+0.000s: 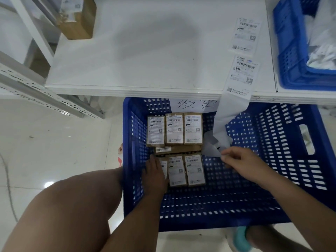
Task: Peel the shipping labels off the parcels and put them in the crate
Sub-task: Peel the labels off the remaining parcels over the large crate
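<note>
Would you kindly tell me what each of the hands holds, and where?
The right hand pinches the crumpled lower end of the white label strip hanging from the table. The left hand rests flat on a parcel, holding nothing.

Blue slotted crate (254,179), brown parcels (174,130) with white labels (243,75).

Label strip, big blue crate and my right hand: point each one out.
label strip (241,73), head view, on a printed label.
big blue crate (209,222), head view, on its near wall.
right hand (240,160), head view, on the back of the hand.
</note>
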